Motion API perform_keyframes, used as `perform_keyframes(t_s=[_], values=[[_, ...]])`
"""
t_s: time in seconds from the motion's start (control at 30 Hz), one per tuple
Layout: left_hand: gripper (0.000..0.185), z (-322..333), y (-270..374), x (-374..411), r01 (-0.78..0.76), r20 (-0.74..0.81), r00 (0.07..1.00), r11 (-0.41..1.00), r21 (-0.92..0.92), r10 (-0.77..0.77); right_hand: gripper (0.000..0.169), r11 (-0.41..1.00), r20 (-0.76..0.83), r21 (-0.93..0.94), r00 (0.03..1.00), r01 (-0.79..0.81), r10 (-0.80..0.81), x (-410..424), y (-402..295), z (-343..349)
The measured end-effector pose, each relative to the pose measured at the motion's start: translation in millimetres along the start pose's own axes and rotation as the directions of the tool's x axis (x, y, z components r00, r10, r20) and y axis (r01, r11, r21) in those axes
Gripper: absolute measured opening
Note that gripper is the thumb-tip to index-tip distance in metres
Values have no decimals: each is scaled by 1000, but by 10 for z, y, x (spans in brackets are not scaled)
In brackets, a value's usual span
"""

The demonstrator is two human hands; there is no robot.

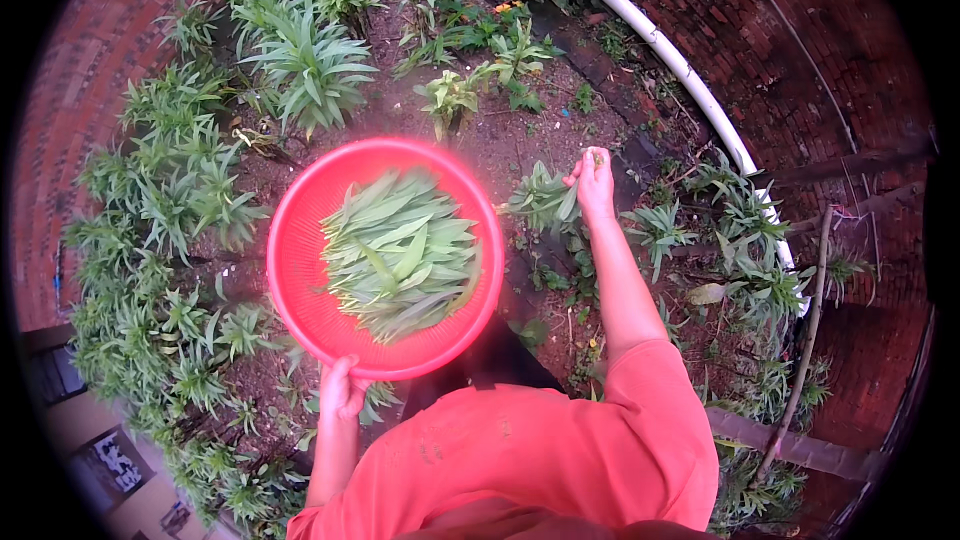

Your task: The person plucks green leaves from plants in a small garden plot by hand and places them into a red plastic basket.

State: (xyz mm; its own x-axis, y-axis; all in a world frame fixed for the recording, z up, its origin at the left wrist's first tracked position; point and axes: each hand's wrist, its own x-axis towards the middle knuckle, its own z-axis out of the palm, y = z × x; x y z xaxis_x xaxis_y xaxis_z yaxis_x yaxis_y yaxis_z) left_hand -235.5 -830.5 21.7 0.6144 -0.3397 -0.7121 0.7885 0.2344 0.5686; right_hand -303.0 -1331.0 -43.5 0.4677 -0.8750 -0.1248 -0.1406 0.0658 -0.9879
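Note:
My left hand (345,388) grips the near rim of a round red plastic basket (296,240), thumb over the edge. Inside lies a layered heap of long green leaves (405,255), most pointing the same way, with a few loose ones across the top. Out to the right, my right hand (594,181) has its fingers closed around a bunch of picked green leaves (559,199). The leaf tips hang towards the basket, and the cut ends show near the thumb. Part of the bunch overlaps the plants behind it, so its full extent is hard to tell.
Leafy green plants (311,67) grow densely along the left and far side. Bare soil (510,135) lies ahead, with small orange flowers (510,7). A white pipe (675,64) curves beside a brick wall (795,37). At right, a wooden stick (806,345) leans by a dark beam (795,441).

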Motion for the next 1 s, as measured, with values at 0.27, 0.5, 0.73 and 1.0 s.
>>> perform_keyframes(t_s=[0.27, 0.5, 0.73, 1.0], values=[[44, 31, 264, 63, 14, 200, 980, 1000, 20, -18, 35, 936, 445, -43, 845, 350, -296, -883, -1311, 508], [44, 122, 470, -135, -78, 291, 955, 996, 36, 64, 44, 275, 650, -19, 221, 961, -727, -1947, -2211, 1337], [45, 177, 321, -185, -44, 341, 939, 999, 11, 38, 64, 198, 883, -415, 446, 888, -148, -2179, -1086, 1992], [31, -141, 49, -72, 96, 218, 975, 976, -196, -52, 24, 440, 750, -78, 343, 894, -565, -2175, -1197, 1968]])
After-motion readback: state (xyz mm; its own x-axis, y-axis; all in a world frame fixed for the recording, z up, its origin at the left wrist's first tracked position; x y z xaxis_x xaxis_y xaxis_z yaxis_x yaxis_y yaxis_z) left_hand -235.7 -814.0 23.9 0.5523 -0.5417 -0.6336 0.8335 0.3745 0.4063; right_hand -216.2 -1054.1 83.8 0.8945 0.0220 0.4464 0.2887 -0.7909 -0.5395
